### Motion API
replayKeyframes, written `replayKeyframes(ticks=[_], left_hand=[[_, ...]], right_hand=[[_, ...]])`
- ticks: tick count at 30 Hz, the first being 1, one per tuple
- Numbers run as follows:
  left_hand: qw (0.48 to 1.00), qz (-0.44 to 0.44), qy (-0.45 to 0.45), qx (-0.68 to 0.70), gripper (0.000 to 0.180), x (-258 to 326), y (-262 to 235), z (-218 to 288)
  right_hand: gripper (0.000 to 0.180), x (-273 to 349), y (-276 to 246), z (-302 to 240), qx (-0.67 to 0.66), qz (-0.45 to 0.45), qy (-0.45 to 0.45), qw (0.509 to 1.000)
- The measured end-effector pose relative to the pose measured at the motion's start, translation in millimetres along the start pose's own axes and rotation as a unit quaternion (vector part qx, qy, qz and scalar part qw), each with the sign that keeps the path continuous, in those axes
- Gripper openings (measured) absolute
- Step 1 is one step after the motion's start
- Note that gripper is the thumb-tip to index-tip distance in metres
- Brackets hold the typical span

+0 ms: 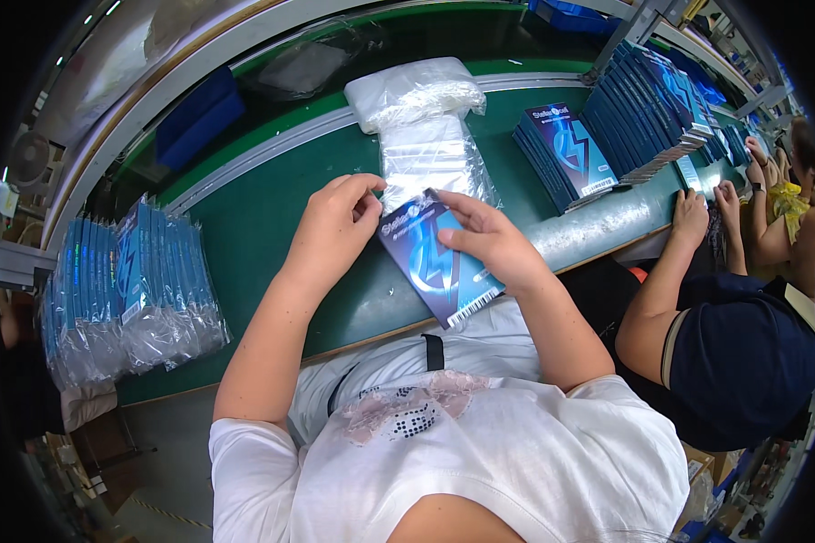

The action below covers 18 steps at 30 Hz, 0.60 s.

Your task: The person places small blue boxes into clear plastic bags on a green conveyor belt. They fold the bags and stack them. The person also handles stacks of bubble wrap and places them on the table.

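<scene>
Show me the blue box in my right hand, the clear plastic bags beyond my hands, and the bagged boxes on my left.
Blue box [436,264], head view, middle of its front face.
Clear plastic bags [426,158], head view, middle of the lower pile.
Bagged boxes [158,271], head view, wrapped edges near the row's middle.

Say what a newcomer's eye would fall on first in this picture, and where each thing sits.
Most likely the blue box at the centre, gripped in the person's right hand, with the left hand close by. Next, the shiny clear bags piled just beyond it on the green table. Then the rows at the sides: bagged boxes at the left, unbagged boxes at the upper right.
</scene>
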State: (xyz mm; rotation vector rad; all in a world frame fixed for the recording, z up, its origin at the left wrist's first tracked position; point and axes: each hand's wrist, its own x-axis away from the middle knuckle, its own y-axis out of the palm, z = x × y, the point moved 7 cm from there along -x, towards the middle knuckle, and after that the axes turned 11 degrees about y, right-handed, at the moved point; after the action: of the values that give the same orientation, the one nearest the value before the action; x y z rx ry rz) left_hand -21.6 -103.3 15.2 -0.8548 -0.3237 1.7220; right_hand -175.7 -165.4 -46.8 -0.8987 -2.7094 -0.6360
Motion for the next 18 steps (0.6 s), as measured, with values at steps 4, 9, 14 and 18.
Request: replayKeyframes(ticks=[4,9,14,18], left_hand=[[0.998,-0.031,0.015,-0.06,0.018,3.1,-2.5,1.2],[0.99,-0.053,0.122,-0.045,0.017,12.1,12.8,34.0],[0.93,0.139,-0.112,0.322,0.029,34.7,19.1,-11.8],[0.833,0.144,-0.178,0.504,0.03,41.4,39.1,-1.2]], right_hand=[[0.05,7.7,2.8,-1.0,-0.068,0.062,-0.008,0.996],[0.023,15.2,-11.6,15.1,-0.113,0.177,-0.03,0.977],[0.018,31.8,5.6,8.6,-0.14,0.188,-0.072,0.97],[0.019,27.0,14.5,9.5,-0.024,0.175,-0.046,0.983]])
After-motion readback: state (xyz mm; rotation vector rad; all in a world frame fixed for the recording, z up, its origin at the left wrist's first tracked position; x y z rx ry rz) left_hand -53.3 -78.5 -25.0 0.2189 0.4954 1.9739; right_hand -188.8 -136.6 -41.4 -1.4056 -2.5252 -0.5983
